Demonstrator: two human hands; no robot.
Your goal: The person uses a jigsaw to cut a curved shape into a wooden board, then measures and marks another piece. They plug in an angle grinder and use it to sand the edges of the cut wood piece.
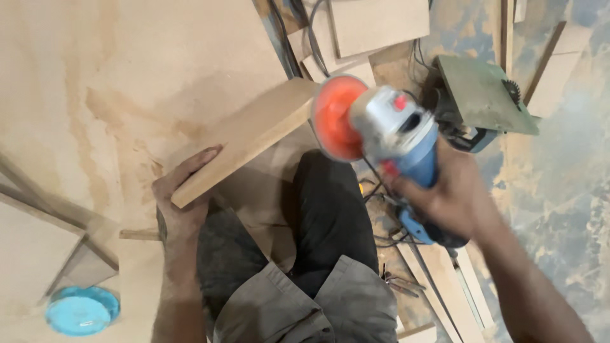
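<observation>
My left hand (180,202) grips the wood piece (244,141) at the big board's (127,76) edge; my right hand (452,197) grips the grinder (381,130). Its orange disc (333,118) touches the wood. It could kick and hurt my fingers.

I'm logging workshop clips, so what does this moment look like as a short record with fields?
Left hand: grips the near end of a wooden board
Right hand: holds a blue angle grinder
Disc: orange sanding disc at the board's far end
Surface: large dusty wood sheet
Nearby: blue round lid, circular saw
</observation>
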